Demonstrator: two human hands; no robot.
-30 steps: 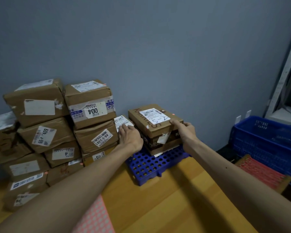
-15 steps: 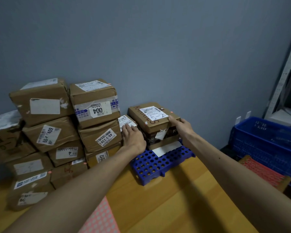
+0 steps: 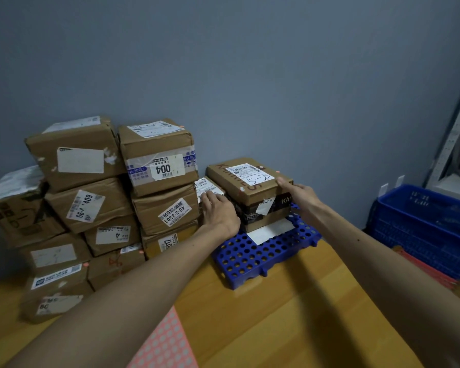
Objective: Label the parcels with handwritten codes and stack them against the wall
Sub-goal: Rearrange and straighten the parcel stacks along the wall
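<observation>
While flat, parcel (image 3: 231, 181) lengthwise toward wall (image 3: 276, 88)

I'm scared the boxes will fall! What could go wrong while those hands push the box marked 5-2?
The top parcel sits a little askew on the darker parcel beneath it. The right hand presses its corner and might slide it off. The left hand rests on the small parcel beside the tall stack. Its boxes look tilted, so a bump there might topple them.
</observation>
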